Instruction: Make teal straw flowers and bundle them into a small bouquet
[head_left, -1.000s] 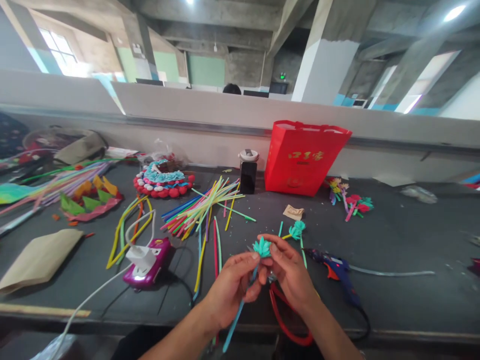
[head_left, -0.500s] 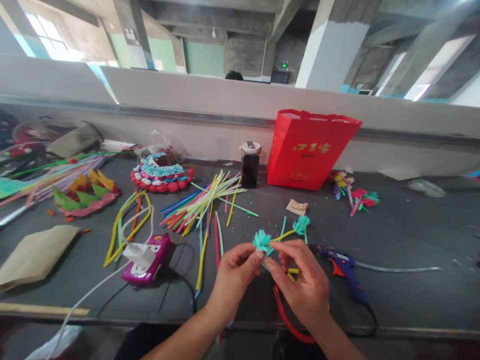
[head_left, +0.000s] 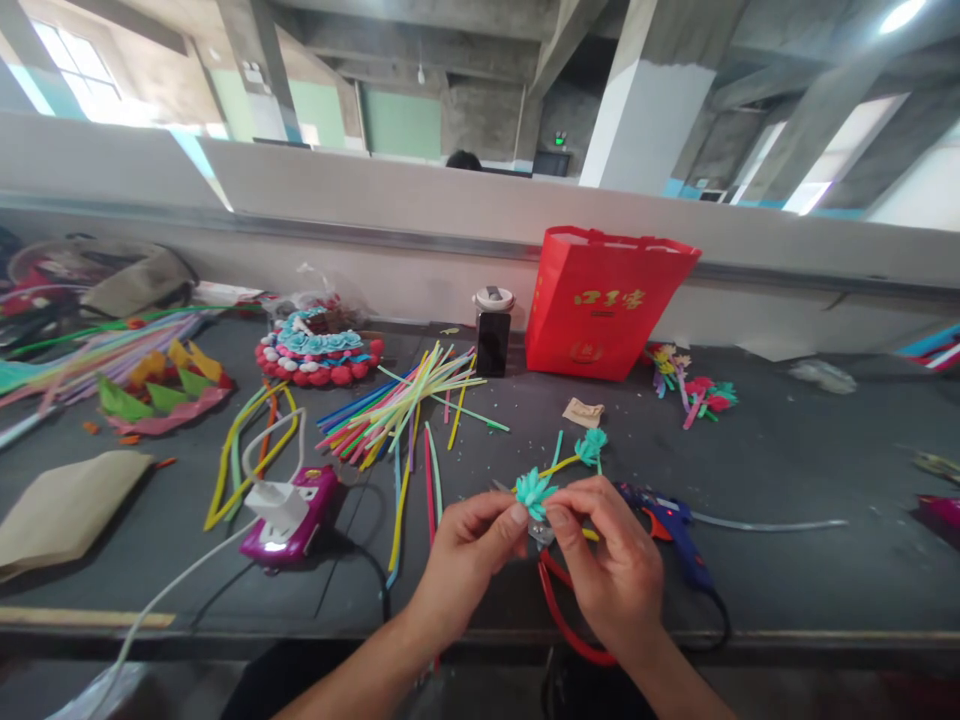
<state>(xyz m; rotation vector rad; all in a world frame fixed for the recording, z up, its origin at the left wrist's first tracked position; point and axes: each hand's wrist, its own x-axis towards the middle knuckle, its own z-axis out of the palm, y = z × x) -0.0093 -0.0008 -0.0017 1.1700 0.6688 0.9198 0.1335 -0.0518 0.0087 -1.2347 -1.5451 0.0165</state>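
The person's left hand (head_left: 471, 556) pinches the teal flower (head_left: 533, 492) above the near middle of the dark table (head_left: 795, 590), the right hand (head_left: 616, 562) pinching its right edge; uneven pulling could tear it

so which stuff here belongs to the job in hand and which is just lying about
Likely in the job:
teal flower, between left hand and right hand
second teal flower
coloured stems
glue gun
red-handled tool, partly hidden

Likely just lying about:
red bag
phone
brown paper
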